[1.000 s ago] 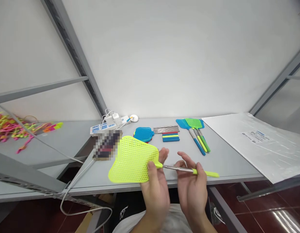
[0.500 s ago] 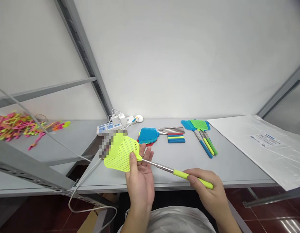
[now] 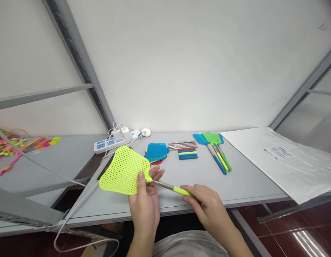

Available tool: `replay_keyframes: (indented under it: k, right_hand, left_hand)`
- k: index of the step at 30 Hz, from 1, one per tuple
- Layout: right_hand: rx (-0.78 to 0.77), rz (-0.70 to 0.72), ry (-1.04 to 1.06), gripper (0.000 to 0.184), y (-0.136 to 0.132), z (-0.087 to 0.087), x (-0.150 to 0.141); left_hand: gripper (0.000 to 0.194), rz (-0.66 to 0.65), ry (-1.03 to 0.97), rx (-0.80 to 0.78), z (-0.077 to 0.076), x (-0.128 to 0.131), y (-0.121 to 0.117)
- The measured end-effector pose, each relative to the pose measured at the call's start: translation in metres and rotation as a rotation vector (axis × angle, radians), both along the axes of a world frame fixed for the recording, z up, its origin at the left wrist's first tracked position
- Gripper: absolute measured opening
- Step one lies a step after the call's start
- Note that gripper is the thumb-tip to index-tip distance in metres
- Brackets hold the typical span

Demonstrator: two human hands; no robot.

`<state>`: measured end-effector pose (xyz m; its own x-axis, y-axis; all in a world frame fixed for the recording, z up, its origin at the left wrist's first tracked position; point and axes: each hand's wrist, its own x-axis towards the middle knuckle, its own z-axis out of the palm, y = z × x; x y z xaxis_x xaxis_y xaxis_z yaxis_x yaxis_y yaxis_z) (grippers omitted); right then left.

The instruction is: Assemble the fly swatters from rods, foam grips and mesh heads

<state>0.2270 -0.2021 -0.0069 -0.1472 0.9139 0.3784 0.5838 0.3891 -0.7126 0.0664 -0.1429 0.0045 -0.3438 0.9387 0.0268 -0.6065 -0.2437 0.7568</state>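
Observation:
I hold a yellow-green fly swatter (image 3: 124, 171) with a telescopic metal rod over the front of the grey table (image 3: 242, 178). My left hand (image 3: 145, 200) pinches the neck where the mesh head meets the rod, thumb on top. My right hand (image 3: 204, 203) is closed round the yellow-green handle, most of which is hidden in the fist. Only a short piece of rod shows between the two hands.
Further back lie loose blue and red swatter heads (image 3: 156, 151), metal rods and coloured handle sleeves (image 3: 187, 153), and assembled swatters (image 3: 216, 148). A white power strip (image 3: 111, 141) with cables sits at the back left. A plastic-wrapped white sheet (image 3: 283, 157) lies at the right; coloured parts (image 3: 10, 148) at the far left.
The rod has been pushed in and is shorter. My right hand slid left toward my left hand along the handle. The swatter head moved slightly left.

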Motion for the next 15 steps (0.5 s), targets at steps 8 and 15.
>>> replay_keyframes:
  k: [8,15]
  right_hand:
    - [-0.166,-0.708,-0.322,0.040,0.024,-0.004,0.072]
    - [-0.253,-0.929,-0.477,0.036,0.079,-0.004,0.123]
  left_hand:
    - [0.040,-0.297,0.902,0.174,-0.019,-0.007,0.006]
    - [0.029,-0.077,1.283,0.296,-0.038,-0.024,0.032]
